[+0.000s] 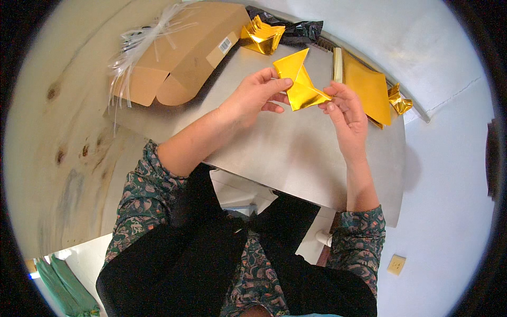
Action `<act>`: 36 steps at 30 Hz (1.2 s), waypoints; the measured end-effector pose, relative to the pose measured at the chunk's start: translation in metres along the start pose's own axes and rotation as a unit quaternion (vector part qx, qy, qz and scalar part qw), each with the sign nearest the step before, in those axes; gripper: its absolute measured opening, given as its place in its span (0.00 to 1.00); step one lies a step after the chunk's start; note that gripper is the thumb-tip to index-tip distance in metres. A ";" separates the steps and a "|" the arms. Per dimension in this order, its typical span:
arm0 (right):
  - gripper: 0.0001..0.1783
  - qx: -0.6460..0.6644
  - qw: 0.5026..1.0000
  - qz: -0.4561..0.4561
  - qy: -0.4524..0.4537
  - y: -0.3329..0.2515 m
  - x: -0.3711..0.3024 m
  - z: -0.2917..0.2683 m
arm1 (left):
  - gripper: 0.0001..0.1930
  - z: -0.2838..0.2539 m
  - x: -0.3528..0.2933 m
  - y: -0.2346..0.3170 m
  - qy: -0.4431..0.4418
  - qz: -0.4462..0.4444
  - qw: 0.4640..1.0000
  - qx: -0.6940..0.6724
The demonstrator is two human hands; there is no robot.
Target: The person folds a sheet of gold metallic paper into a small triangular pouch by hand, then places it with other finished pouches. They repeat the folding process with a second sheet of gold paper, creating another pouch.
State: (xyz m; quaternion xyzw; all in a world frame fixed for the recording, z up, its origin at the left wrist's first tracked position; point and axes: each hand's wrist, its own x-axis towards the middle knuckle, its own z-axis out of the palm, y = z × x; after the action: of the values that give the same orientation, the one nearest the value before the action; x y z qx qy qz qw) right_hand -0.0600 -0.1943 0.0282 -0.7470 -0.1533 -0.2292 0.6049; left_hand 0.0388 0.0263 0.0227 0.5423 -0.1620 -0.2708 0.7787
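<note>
A partly folded sheet of shiny gold paper (299,79) is held above the grey table (285,153). My left hand (256,95) pinches its left edge with thumb and fingers. My right hand (346,113) grips its lower right corner. A flat stack of gold sheets (367,87) lies just beyond my right hand. Several folded gold pieces (261,36) sit at the far side of the table.
A brown cardboard box (182,50) with a bundle of clear plastic strips (132,45) lies at the far left. A black plastic bag (298,29) is behind the folded pieces. One crumpled gold piece (400,101) rests at the right table edge.
</note>
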 end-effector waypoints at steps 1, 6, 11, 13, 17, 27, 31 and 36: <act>0.21 -0.045 0.999 -0.011 -0.007 0.005 0.001 -0.003 | 0.11 -0.001 0.005 -0.001 -0.005 0.001 1.000 0.001; 0.18 -0.153 0.986 -0.056 -0.021 0.022 -0.004 -0.005 | 0.11 -0.005 0.024 -0.015 -0.026 0.000 1.000 0.011; 0.17 -0.134 0.991 -0.010 -0.019 0.027 -0.012 0.002 | 0.12 -0.010 0.027 -0.027 -0.052 -0.015 0.999 0.001; 0.14 -0.112 0.994 0.013 -0.016 0.029 -0.014 0.003 | 0.12 -0.012 0.027 -0.025 -0.067 -0.013 0.998 -0.001; 0.11 -0.098 0.993 0.045 -0.038 0.030 -0.018 -0.003 | 0.14 -0.012 0.022 -0.023 -0.085 -0.024 0.996 0.008; 0.13 0.087 0.982 0.166 0.024 0.029 -0.005 0.011 | 0.15 -0.010 0.025 -0.033 -0.067 -0.021 0.997 -0.013; 0.14 0.050 0.974 0.221 0.011 0.046 0.020 0.015 | 0.16 -0.017 0.036 -0.032 -0.027 0.005 0.998 0.062; 0.14 -0.045 0.974 0.222 0.008 0.095 0.065 0.021 | 0.25 -0.072 0.084 -0.023 0.185 0.049 0.955 0.226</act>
State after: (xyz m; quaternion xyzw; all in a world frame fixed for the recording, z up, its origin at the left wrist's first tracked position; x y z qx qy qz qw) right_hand 0.0467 -0.1983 -0.0200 -0.7870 0.0312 -0.1017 0.6077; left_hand 0.1403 0.0246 -0.0279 0.7358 -0.0988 -0.0835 0.6647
